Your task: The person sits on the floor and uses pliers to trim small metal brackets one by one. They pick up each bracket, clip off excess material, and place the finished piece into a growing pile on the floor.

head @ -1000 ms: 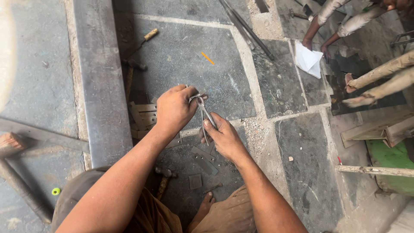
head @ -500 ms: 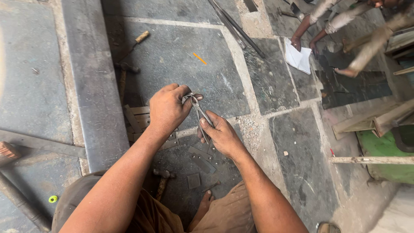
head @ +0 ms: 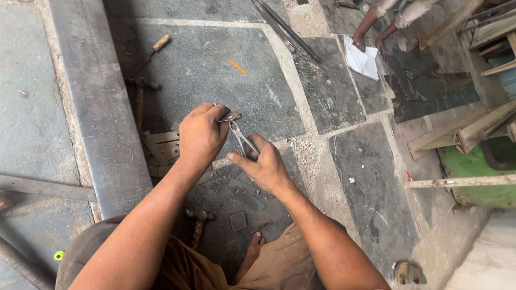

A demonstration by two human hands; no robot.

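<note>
I see no box or bin here — only flat metal strips (head: pixel 164 144) lying loose on the stone floor (head: pixel 209 70), left of my hands. My left hand (head: pixel 201 137) is closed around a small metal piece (head: pixel 231 116), mostly hidden by the fingers. My right hand (head: pixel 263 166) grips the pliers (head: pixel 243 138), whose handles are covered — the tips meet that piece, just above the floor.
</note>
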